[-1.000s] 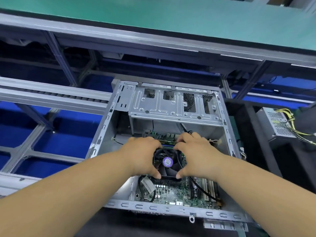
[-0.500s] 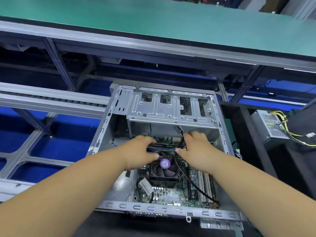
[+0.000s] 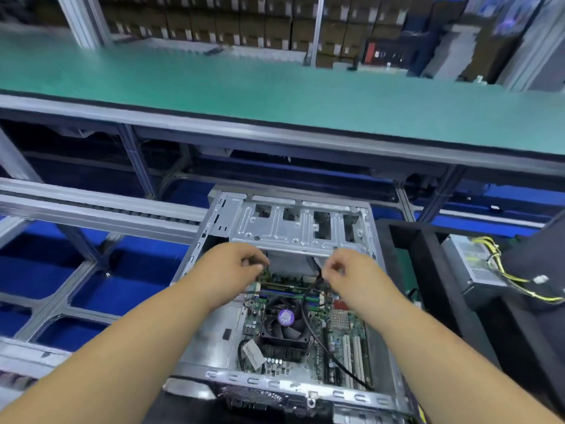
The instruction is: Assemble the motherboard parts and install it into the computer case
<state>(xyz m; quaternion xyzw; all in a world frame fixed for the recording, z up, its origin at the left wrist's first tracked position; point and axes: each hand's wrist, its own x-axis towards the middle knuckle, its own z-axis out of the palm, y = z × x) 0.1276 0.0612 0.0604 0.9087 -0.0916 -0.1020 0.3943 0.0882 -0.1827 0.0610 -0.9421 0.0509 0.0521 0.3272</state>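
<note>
Your left hand (image 3: 237, 264) and right hand (image 3: 342, 270), grip curled at the motherboard (image 3: 342, 328) far edge, holding unclear, likely seating it under the drive cage (image 3: 293, 228).

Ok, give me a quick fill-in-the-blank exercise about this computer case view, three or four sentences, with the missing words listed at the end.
1. The motherboard lies inside the metal ____.
2. The sticker at the centre of the cooler fan is ____.
3. A ____ cable runs across the board past the fan.
4. The power supply with yellow wires sits to the ____ of the computer case.

Missing words: case; purple; black; right
</note>
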